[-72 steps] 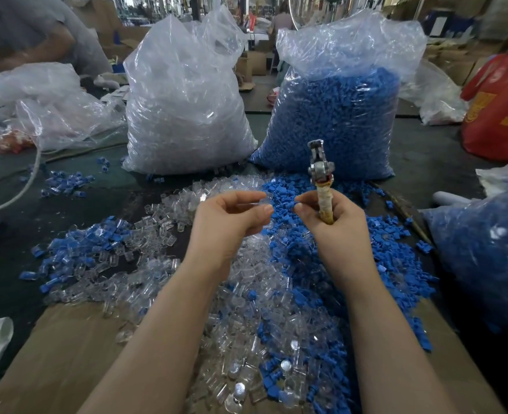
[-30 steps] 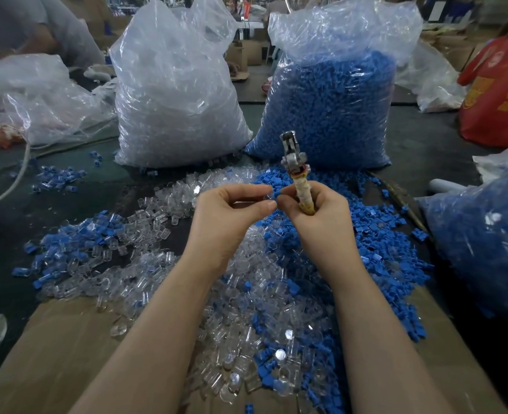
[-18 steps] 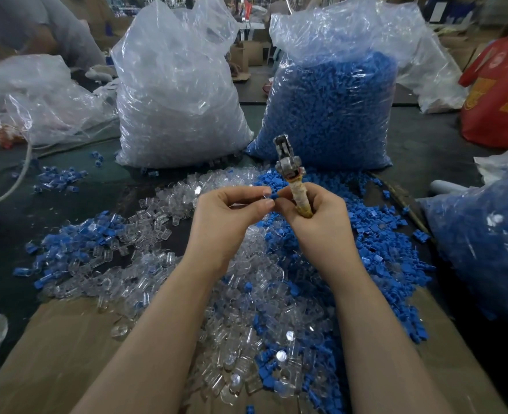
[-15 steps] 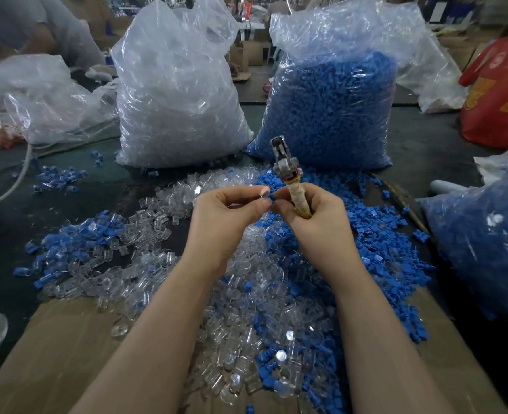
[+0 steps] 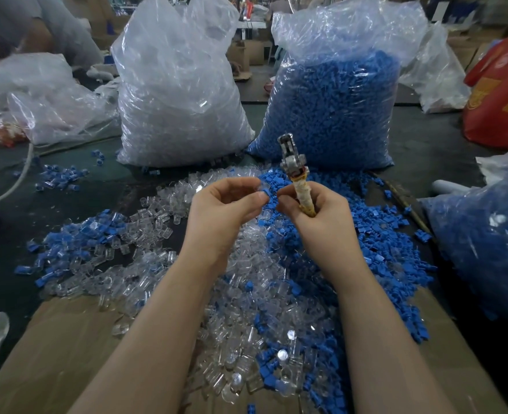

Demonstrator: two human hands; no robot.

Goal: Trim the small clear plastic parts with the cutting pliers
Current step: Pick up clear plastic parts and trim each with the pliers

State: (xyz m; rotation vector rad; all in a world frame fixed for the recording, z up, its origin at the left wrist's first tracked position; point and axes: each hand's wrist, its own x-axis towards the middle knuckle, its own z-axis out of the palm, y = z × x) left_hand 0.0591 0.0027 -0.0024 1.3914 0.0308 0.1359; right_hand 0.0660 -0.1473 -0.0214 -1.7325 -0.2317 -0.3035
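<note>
My left hand (image 5: 226, 204) pinches a small plastic part (image 5: 265, 192) between thumb and fingertips; a blue piece shows at the tips and a clear edge beside it. My right hand (image 5: 321, 216) grips the cutting pliers (image 5: 295, 174) by their tape-wrapped handle, metal jaws pointing up and away. The two hands are a small gap apart, over a heap of clear parts (image 5: 246, 294) mixed with blue parts (image 5: 375, 234) on the table.
A tall bag of clear parts (image 5: 178, 94) and a tall bag of blue parts (image 5: 336, 100) stand behind the heap. Another blue-filled bag (image 5: 486, 234) lies at right, a red bag (image 5: 503, 94) far right. Cardboard (image 5: 52, 354) covers the near table. Another person works at far left.
My hands have drawn slightly apart; before, the fingertips of both met at the part. The pliers have tilted a little more upright.
</note>
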